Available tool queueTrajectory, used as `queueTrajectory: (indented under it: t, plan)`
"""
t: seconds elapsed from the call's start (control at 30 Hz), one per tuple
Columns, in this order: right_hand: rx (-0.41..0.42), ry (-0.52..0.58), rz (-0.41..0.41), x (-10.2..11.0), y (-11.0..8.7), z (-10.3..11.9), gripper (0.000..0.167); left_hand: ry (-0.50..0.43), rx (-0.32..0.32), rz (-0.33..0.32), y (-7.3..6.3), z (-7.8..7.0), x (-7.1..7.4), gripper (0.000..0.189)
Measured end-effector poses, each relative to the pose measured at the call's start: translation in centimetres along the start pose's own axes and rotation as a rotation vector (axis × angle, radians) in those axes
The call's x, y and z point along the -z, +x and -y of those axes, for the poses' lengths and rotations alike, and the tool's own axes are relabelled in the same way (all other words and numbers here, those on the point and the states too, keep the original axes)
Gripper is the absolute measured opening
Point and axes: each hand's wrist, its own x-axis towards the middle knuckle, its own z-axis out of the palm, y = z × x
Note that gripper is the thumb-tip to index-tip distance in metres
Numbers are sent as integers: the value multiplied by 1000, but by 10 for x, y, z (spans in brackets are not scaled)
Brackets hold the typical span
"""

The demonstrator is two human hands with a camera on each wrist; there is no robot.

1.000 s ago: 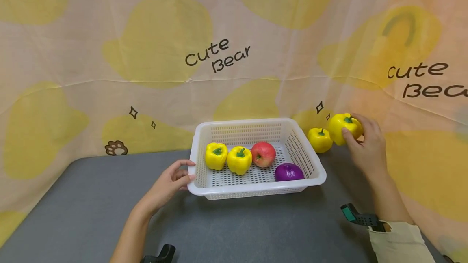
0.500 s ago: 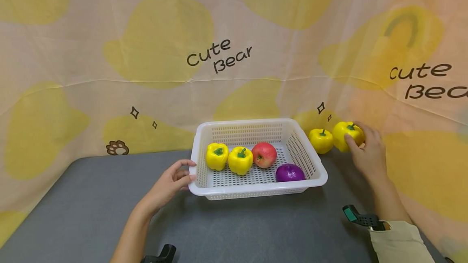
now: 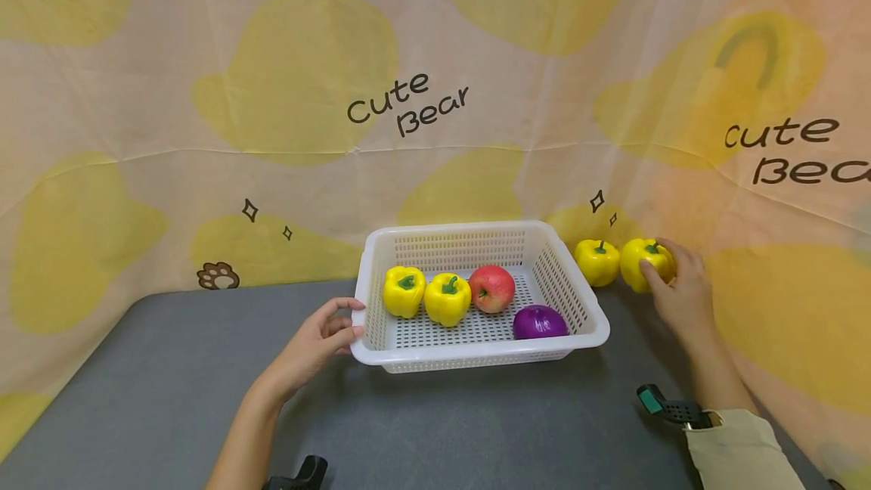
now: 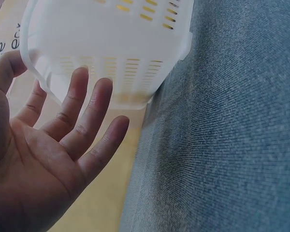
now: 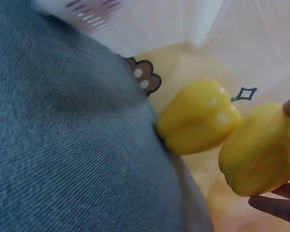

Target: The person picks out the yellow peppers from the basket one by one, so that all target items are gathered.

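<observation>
Basically, a grey table bears a white basket, its left rim pinched by the left hand; off its right end, the right hand grasps a yellow pepper just beside another pepper. The basket holds two peppers, an apple, an onion.

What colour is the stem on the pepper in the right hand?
Green, on the yellow pepper in the right hand; the head view shows it best.

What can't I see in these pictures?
Head view: part of the held yellow pepper, hidden by the right hand.
Head view: lower front of the purple onion, hidden by the basket.
Left wrist view: what's inside the basket, mostly hidden by its wall.
Right wrist view: the palm, cut off by the right edge.
</observation>
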Motion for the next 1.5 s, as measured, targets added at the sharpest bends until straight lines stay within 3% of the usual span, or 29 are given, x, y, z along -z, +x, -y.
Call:
queueTrajectory:
  t: [0.9,1.5]
  plan:
    - [-68,-21,49,-14,-8,-31,60,-4,4,5,1,-1,-1,49]
    - [-101,33,-129,-31,-14,-37,57,2,9,2,1,0,0,48]
